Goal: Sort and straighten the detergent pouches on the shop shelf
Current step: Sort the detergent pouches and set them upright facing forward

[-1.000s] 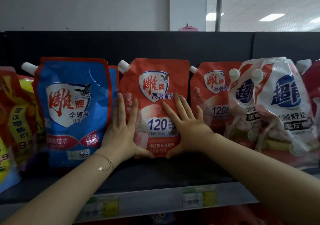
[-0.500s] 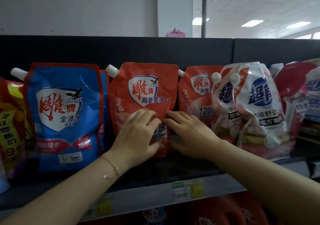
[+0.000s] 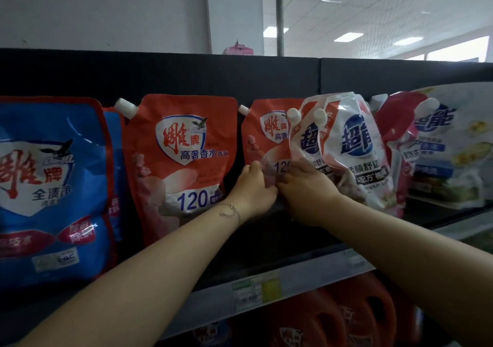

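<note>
1. Here, in the head view, the left hand (image 3: pixel 253 189) and the right hand (image 3: pixel 306 189) meet just right of centre. Both are on the lower front of the second red pouch (image 3: pixel 266 138), which stands on the shelf at about 1 o'clock from the frame's middle.
2. The left hand's fingers curl at that pouch's left edge with the thumb on its face, a pinch. The right hand's fingers bend onto the face, but whether they grip or merely press I cannot tell.
3. The white pouch (image 3: pixel 354 143) leans at 3 o'clock of it and overlaps its right side. The step probably goes best by drawing the red one toward 9 o'clock and forward, base first and upright, without dragging the white one over.
4. A good finish would be level with the first red pouch (image 3: pixel 184 160) at 9 o'clock, spouts aligned. The blue pouch (image 3: pixel 50 186) stands further that way.
5. The shelf (image 3: pixel 298 277) is dark, with a pale front rail carrying a price label (image 3: pixel 256 290). A black back panel (image 3: pixel 186 74) rises at 12 o'clock, red jugs (image 3: pixel 354 317) sit at 6 o'clock, and ceiling lights (image 3: pixel 348 37) glow beyond.
</note>
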`<control>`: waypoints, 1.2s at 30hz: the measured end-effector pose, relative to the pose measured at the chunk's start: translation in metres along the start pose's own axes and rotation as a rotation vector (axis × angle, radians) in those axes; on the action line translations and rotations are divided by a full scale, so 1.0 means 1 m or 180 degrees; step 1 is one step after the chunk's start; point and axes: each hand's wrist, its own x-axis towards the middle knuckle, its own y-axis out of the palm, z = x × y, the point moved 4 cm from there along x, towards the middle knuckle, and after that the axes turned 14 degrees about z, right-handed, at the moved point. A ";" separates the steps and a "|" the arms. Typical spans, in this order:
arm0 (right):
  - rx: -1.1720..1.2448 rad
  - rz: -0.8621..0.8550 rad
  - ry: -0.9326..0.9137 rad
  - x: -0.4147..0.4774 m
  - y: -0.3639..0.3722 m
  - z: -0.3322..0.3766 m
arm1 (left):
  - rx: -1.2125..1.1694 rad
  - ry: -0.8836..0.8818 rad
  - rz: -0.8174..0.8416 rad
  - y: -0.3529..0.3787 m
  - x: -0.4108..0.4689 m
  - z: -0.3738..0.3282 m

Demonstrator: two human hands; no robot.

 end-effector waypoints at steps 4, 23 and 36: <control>-0.0250 0.0525 0.0177 -0.002 0.026 -0.011 | -0.0685 -0.0537 -0.0265 0.011 0.030 0.007; 0.0332 -0.0038 0.0198 0.012 0.054 -0.060 | -0.1619 -0.1473 -0.1209 0.016 0.114 0.044; 0.0548 0.0262 0.0402 0.028 0.054 -0.068 | -0.0156 -0.0806 -0.1180 0.020 0.045 -0.016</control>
